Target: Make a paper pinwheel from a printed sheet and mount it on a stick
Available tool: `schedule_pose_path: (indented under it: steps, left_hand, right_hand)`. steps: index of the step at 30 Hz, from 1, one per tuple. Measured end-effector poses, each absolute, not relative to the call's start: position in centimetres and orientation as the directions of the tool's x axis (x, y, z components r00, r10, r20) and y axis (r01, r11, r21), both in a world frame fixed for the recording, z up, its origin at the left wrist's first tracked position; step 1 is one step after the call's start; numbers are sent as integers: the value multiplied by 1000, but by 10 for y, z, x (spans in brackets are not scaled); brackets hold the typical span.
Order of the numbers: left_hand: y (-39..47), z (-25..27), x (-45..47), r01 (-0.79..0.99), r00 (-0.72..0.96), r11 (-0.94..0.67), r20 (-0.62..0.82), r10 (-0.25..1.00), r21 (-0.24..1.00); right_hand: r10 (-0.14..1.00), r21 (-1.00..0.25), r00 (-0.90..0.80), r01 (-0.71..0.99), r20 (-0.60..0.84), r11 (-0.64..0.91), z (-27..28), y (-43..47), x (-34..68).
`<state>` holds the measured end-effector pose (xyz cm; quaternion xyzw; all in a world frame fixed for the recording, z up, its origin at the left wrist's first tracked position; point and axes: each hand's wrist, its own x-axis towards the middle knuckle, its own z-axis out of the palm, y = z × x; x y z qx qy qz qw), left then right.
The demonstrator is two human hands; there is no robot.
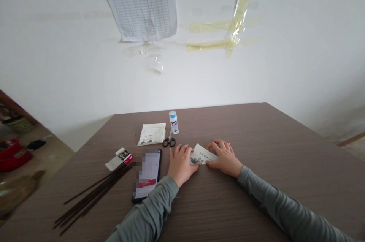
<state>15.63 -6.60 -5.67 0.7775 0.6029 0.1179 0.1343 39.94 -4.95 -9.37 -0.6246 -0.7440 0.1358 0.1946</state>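
Note:
A small piece of printed paper (pixel 203 155), pale with dark print and a grey picture, lies on the table between my hands. My left hand (pixel 181 161) holds its left side, thumb at the near edge and fingers at the far side. On the right side, my right hand (pixel 224 157) grips it with thumb and fingers curved toward each other. The fingertips partly cover the paper's edges. Just beyond my left hand lie black-handled scissors (pixel 169 142), their blades pointing away toward a glue stick (pixel 173 122) that stands upright.
A folded stack of printed paper (pixel 151 134) lies left of the scissors. Left of my left forearm are a phone (pixel 147 175), an opened small box (pixel 124 156) and several thin dark sticks (pixel 94 194). The brown table (pixel 256 132) meets a white wall (pixel 114 82).

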Motion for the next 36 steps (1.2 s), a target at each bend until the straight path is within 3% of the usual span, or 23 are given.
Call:
schedule_pose_path:
  steps: [8, 19, 36]
  left_hand:
    - [-68, -51, 146, 914, 230, -223, 22, 973, 338]
    - [-79, -41, 117, 941, 174, -159, -23, 985, 298]
    - [-73, -59, 91, 922, 206, -219, 73, 976, 319]
  right_hand:
    - [981, -454, -190, 879, -50, 147, -71, -52, 420]
    - [965, -475, -243, 864, -101, 168, -68, -48, 446]
    - [947, -478, -304, 850, -107, 220, -75, -48, 472]
